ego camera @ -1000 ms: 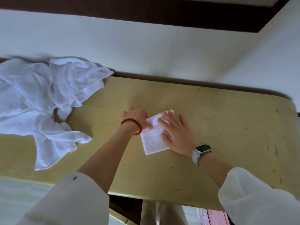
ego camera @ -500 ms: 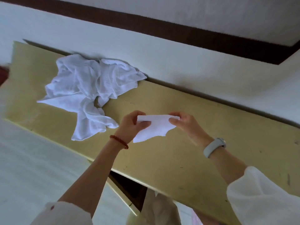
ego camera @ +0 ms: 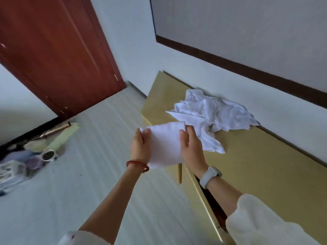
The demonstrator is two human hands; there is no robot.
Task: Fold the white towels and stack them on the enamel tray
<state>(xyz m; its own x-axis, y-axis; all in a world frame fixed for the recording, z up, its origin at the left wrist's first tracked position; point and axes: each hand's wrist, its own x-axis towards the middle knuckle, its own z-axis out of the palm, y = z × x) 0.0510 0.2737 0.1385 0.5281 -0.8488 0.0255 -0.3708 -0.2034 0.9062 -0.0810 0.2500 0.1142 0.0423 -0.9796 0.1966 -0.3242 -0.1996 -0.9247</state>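
Between both hands (ego camera: 140, 147) (ego camera: 192, 147), folded towel (ego camera: 165, 144), far-side fingers hidden.

Single head view, tilted, looking down-left, close over hands.

No readable text, label, brand, number or sign anywhere in view.
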